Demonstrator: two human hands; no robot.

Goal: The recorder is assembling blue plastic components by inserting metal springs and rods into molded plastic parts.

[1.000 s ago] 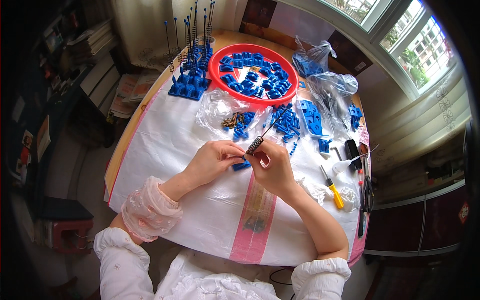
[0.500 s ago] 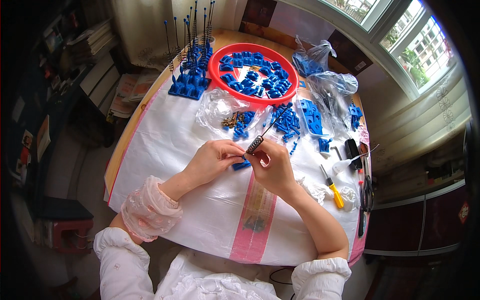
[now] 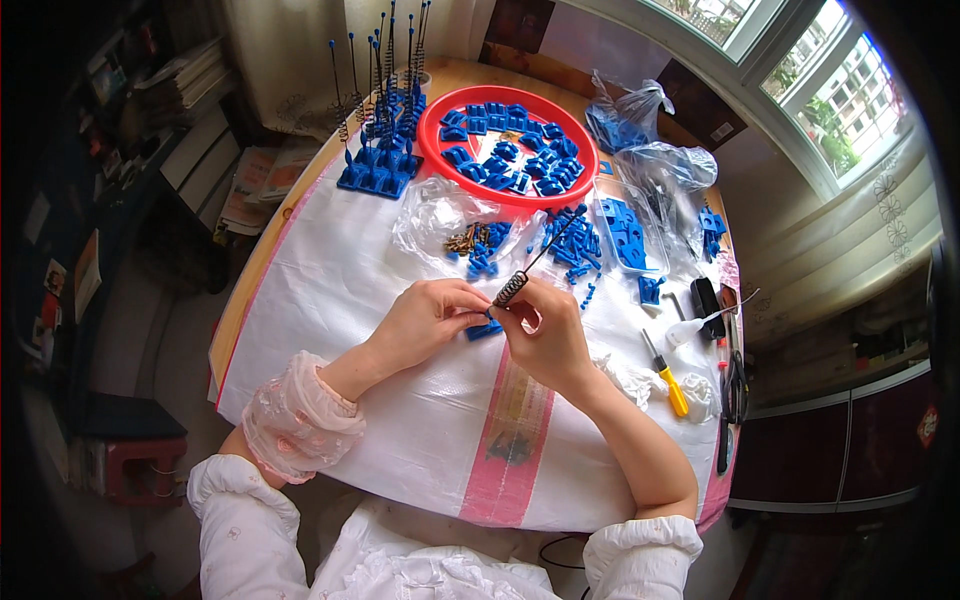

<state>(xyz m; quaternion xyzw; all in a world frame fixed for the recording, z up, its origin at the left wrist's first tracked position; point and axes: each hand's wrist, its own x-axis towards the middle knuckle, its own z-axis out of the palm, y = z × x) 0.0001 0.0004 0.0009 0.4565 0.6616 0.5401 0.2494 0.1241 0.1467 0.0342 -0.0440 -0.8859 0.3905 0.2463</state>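
My left hand (image 3: pixel 425 318) is closed in a pinch at the lower end of a dark coil spring with a thin rod (image 3: pixel 511 288), where a blue plastic base (image 3: pixel 484 331) shows just beneath the fingertips. Thumb and fingers of my right hand (image 3: pixel 550 335) are closed around the lower part of the same spring from the other side. The rod leans up and to the right, ending in a blue tip. My fingers hide the joint between spring and base.
A red round tray (image 3: pixel 428 150) holds several blue pieces. Finished-looking spring stands (image 3: pixel 378 172) rise at the far left. Small blue pegs (image 3: pixel 568 245), a clear plastic bag (image 3: pixel 425 215) and a clear box (image 3: pixel 655 262) lie beyond my hands. A yellow-handled screwdriver (image 3: pixel 674 392) and scissors (image 3: pixel 737 385) lie right.
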